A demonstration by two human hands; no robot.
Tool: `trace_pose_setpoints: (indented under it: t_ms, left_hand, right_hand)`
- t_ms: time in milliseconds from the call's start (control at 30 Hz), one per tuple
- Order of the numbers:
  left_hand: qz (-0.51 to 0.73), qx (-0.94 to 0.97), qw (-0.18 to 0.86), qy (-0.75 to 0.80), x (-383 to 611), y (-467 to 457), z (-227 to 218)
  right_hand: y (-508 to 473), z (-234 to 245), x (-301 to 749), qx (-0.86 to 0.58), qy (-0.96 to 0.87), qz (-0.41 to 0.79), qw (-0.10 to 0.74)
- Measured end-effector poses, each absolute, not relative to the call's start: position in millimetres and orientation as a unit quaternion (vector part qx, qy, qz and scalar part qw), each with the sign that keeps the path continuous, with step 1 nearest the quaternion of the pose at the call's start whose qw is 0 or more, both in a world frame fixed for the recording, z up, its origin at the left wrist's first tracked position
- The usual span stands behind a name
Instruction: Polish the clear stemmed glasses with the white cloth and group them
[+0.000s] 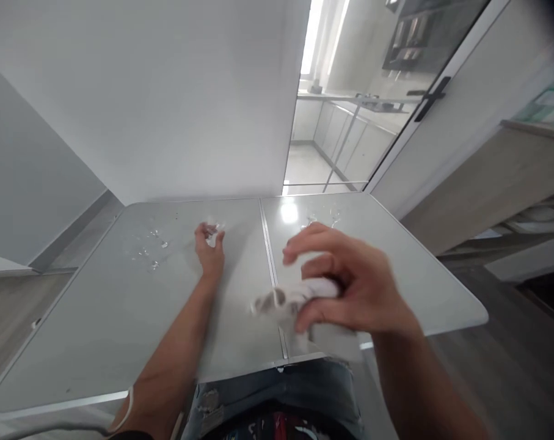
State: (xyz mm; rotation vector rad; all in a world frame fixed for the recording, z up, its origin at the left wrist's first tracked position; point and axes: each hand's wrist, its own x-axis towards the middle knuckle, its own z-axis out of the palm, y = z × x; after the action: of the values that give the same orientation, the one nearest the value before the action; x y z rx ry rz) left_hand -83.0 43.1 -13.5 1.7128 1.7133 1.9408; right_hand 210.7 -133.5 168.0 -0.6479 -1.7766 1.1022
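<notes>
At the back of the left table half, my left hand (209, 252) has its fingers curled round a small clear glass (217, 227), whose exact shape is hard to make out. My right hand (350, 275) is over the right half near the seam, gripping a crumpled white cloth (286, 299) between thumb and fingers. Both the hand and the cloth are smeared by motion, and the cloth hangs above the tabletop. To the left of my left hand is a group of several clear glasses (154, 249). Beyond my right hand more clear glasses (320, 218) show, partly hidden by it.
A pale folding table (231, 336) with a metal seam (268, 247) down its middle stands against a white wall (189, 98). A glazed door with a black handle (432, 99) is at the back right. Wooden shelving (492, 177) stands right of the table.
</notes>
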Motion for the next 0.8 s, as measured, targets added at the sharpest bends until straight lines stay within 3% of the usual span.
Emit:
trace_pose_setpoints:
  t_ms: [67, 167, 267, 467, 567, 733, 800]
  left_hand:
    - [0.597, 0.593, 0.006, 0.541, -77, 40, -16]
    - [0.556, 0.646, -0.022, 0.522, -69, 36, -18]
    - [0.527, 0.687, -0.056, 0.497, -66, 34, -17]
    - [0.489, 0.736, -0.079, 0.461, -65, 33, -15]
    - [0.467, 0.749, -0.095, 0.460, -67, 33, -18]
    - [0.463, 0.748, -0.122, 0.460, -69, 36, -24]
    - [0.454, 0.756, -0.132, 0.453, -69, 36, -24]
  right_hand:
    - [-97, 172, 197, -0.309, -0.648, 0.519, 0.464]
    - [-50, 134, 182, -0.363, -0.504, 0.606, 0.497]
    - [-10, 88, 178, -0.347, -0.359, 0.681, 0.536]
    - [24, 44, 182, -0.271, -0.275, 0.770, 0.508]
    - [23, 29, 180, -0.325, -0.295, 0.731, 0.523]
    - [19, 15, 172, -0.467, -0.365, 0.466, 0.657]
    - [15, 16, 167, -0.464, -0.383, 0.438, 0.668]
